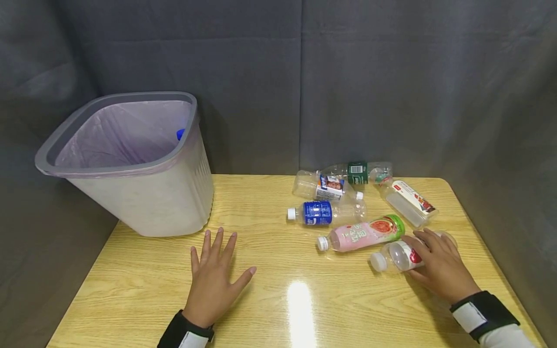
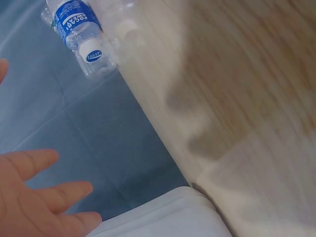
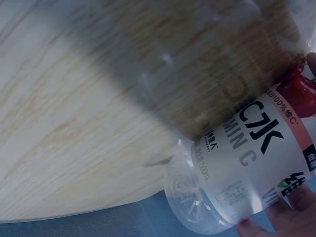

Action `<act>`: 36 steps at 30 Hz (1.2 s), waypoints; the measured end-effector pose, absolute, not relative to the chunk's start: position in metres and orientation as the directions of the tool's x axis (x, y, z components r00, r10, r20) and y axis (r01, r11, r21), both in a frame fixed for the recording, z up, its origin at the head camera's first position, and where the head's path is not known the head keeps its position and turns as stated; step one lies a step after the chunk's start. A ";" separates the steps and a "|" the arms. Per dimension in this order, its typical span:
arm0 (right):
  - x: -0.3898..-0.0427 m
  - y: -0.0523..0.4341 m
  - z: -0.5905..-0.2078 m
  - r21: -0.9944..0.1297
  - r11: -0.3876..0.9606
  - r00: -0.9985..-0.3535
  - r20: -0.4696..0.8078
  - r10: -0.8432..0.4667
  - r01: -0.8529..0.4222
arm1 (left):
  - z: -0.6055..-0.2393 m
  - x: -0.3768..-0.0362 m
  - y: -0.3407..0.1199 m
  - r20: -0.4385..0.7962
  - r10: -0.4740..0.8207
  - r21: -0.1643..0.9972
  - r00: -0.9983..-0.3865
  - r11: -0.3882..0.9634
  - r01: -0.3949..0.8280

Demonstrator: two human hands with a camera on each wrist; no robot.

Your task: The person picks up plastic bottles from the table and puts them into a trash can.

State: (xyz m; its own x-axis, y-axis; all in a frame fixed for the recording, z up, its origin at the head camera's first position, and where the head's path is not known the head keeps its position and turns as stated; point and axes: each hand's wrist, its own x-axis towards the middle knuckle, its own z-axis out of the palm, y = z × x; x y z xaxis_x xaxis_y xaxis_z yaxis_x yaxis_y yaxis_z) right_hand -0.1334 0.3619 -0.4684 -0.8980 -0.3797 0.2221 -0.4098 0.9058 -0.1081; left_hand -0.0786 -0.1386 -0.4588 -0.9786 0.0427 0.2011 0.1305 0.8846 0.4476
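Observation:
With fingers curled over its labelled side, my right hand (image 1: pixel 444 266) grips a clear plastic bottle (image 1: pixel 396 257) that has a white cap and a red fruit on its label. In the right wrist view, that bottle's white label (image 3: pixel 247 153) shows close up, with fingertips (image 3: pixel 254 229) along its lower side. The bottle lies on its side at the table's right. A pink-labelled bottle (image 1: pixel 363 235) with a green end lies just behind it. My left hand (image 1: pixel 212 285) is over the left part of the table, its fingers spread and holding nothing.
A white bin (image 1: pixel 148 208) with a grey rim and purple liner stands at the back left; something blue (image 1: pixel 180 134) shows inside. Behind the pink bottle lie a blue-labelled bottle (image 1: pixel 317 213), a clear bottle (image 1: pixel 329 186), a green-labelled bottle (image 1: pixel 357 173) and a white-labelled bottle (image 1: pixel 409 203). Grey curtains (image 1: pixel 243 96) surround the table.

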 end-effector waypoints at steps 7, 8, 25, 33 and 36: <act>-0.132 0.362 -0.469 -0.100 0.909 -0.900 0.219 -0.378 -0.406 | -0.457 -0.080 -0.140 0.183 0.050 0.479 -0.982 0.868 0.133; -0.132 0.362 -0.469 -0.099 0.908 -0.899 0.221 -0.379 -0.407 | -0.457 -0.080 -0.140 0.182 0.050 0.482 -0.982 0.866 0.133; -0.119 0.351 -0.458 -0.214 0.896 -0.906 0.266 -0.330 -0.390 | -0.455 -0.080 -0.138 0.178 0.053 0.502 -0.983 0.854 0.137; -0.094 0.306 -0.427 -0.459 0.796 -0.912 0.304 -0.276 -0.394 | -0.448 -0.076 -0.132 0.114 0.084 0.624 -0.990 0.770 0.138; -0.083 0.284 -0.422 -0.578 0.729 -0.929 0.270 -0.253 -0.367 | -0.443 -0.073 -0.127 0.074 0.114 0.698 -0.991 0.703 0.133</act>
